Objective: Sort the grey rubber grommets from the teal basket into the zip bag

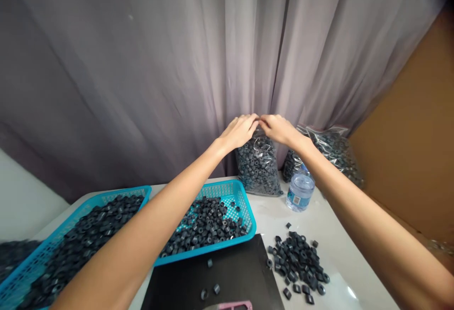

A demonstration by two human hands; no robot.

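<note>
A clear plastic bag [260,165] full of small dark ring-shaped pieces stands upright at the back of the table, against the curtain. My left hand [240,131] pinches its top edge from the left. From the right, my right hand [278,129] grips the same edge, the fingertips of both hands almost meeting. A water bottle [301,191] stands just right of the bag, below my right forearm. In front of the bag is a blue basket [248,206] partly filled with the same dark pieces.
Another blue basket [147,194] of dark pieces is at the left. A loose pile of pieces [300,260] lies at the right front. A black board [241,267] holds a few pieces and a pink-handled tool [236,305]. More filled bags [335,151] lean at the back right.
</note>
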